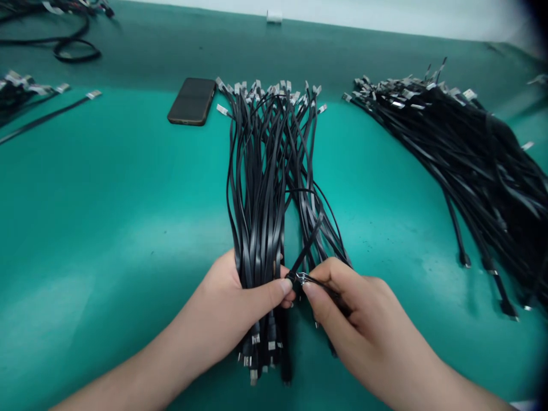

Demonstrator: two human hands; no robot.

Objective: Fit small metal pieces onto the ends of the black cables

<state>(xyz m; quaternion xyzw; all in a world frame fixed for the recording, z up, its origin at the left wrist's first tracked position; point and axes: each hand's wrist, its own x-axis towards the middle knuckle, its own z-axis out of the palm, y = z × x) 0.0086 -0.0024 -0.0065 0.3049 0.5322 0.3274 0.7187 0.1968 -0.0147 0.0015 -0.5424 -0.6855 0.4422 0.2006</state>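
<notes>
A thick bundle of flat black cables [259, 228] runs down the middle of the green table, silver connectors at both ends. My left hand [246, 297] is wrapped round its lower part, with the thumb across the front. Between the left thumb and fingers a single black cable end [291, 276] is pinched beside the bundle. My right hand [349, 302] is closed on a dark cable whose silver tip touches that pinched end. More black cables [306, 211] lie loosely just right of the bundle, partly hidden behind the right hand.
A dark phone [192, 101] lies left of the bundle's far end. At the right is a large pile of black cables [483, 154]. Further cables [47, 111] lie at the left edge, and a looped black cord [77, 48] at the back left.
</notes>
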